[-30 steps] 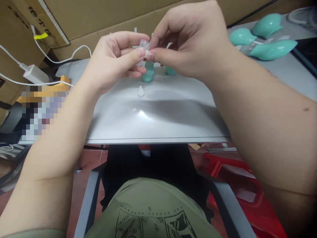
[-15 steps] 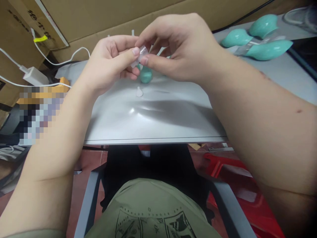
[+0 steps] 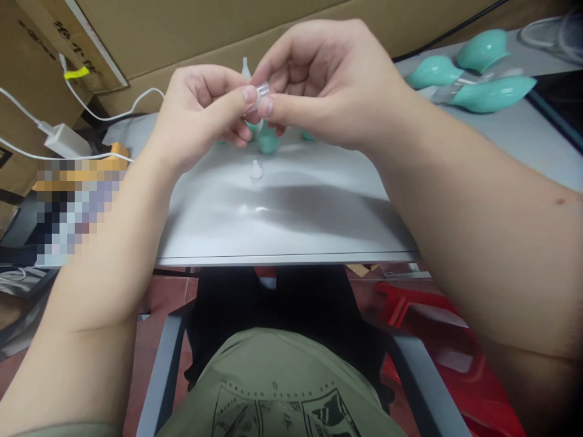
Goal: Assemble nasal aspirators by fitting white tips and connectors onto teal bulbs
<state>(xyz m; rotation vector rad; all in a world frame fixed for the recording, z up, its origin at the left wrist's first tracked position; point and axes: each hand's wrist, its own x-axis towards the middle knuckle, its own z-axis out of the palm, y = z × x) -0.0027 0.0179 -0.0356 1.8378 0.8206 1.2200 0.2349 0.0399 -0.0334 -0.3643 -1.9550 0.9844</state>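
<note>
the left hand [image 3: 204,112] and the right hand [image 3: 330,88] meet over the far part of the table [image 3: 282,233], both closed on one small clear piece [image 3: 263,91]. each pinches it with the thumb in front; the other fingers curl behind, partly hidden. the clear piece is held up off the table, tilted, between the two thumb tips.

below and behind the fingers a teal bulb [image 3: 268,143] rests on the table, its top covered by the hands. bits of other teal ones show beside it, too hidden to count. a pale nozzle [image 3: 246,68] pokes up behind the hands. nearer the person, a small white tip [image 3: 257,171] stands on the table, wide end down, apart from the hands.

over on the right side lie three larger teal shells [image 3: 496,93], close together, with clear parts among them. at the left are a white plug [image 3: 67,141] and an orange thing [image 3: 119,152], with a white cable [image 3: 136,100] running past. cardboard [image 3: 182,33] lines the back of the table, and a red stool [image 3: 437,309] is below on the right.
</note>
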